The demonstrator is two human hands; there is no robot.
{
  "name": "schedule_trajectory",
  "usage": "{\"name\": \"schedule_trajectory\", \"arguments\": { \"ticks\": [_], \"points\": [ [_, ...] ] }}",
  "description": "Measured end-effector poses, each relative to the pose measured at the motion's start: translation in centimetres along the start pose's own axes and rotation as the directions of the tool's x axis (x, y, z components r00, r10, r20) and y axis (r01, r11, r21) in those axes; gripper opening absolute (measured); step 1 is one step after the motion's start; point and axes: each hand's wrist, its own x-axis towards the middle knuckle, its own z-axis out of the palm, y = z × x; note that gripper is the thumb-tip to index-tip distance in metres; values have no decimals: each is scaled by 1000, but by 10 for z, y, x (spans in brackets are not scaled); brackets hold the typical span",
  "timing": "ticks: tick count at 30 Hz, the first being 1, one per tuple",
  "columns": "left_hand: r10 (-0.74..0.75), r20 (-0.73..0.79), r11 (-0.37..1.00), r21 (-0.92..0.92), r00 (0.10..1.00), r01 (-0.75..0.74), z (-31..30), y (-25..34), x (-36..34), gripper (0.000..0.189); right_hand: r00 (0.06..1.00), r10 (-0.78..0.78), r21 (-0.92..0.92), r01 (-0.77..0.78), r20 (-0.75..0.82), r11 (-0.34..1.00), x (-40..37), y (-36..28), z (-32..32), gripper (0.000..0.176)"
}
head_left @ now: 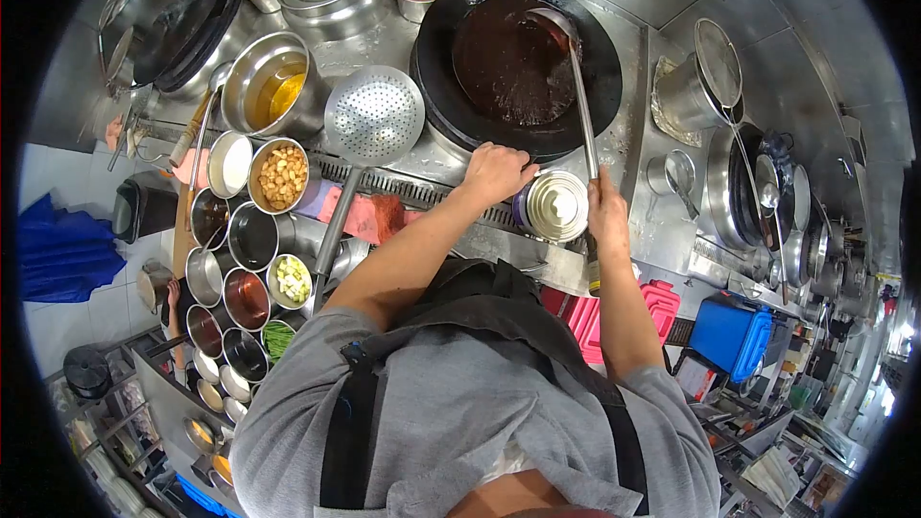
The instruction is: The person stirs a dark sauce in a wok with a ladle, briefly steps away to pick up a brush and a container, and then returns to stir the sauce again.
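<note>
A large black wok [494, 62] holds dark brown liquid with small bubbles at its lower part. My right hand [607, 211] is wrapped round the long handle of a metal ladle [581, 96], whose bowl rests in the liquid at the wok's upper right. My left hand [498, 173] is at the wok's near rim, fingers bent; whether it grips the rim or a cloth is hidden. Between my hands stands a stack of pale round bowls or lids [557, 206]. A perforated metal strainer [374, 117] lies left of the wok, its handle toward my left forearm.
Left are a pot of yellow oil [273, 86], a container of browned cubes [279, 176] and several seasoning containers. A pot with a mesh strainer [718, 62] stands right. Pink [662, 305] and blue [734, 336] bins are lower right. Another person's hand [174, 295] shows far left.
</note>
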Motion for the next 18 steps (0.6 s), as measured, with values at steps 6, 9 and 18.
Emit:
{"name": "schedule_trajectory", "arguments": {
  "ticks": [6, 9, 18],
  "points": [
    [-35, 26, 999, -19, 999, 36, -4, 3, 0, 36, 842, 282, 572, -524, 460, 632, -42, -54, -14, 50],
    [-34, 15, 999, -11, 999, 34, -2, 2, 0, 36, 770, 313, 637, -636, 556, 436, -60, -86, -29, 35],
    [-61, 54, 997, -46, 997, 63, -3, 1, 0, 37, 781, 186, 647, -604, 596, 466, -64, -95, -57, 59]
  ]
}}
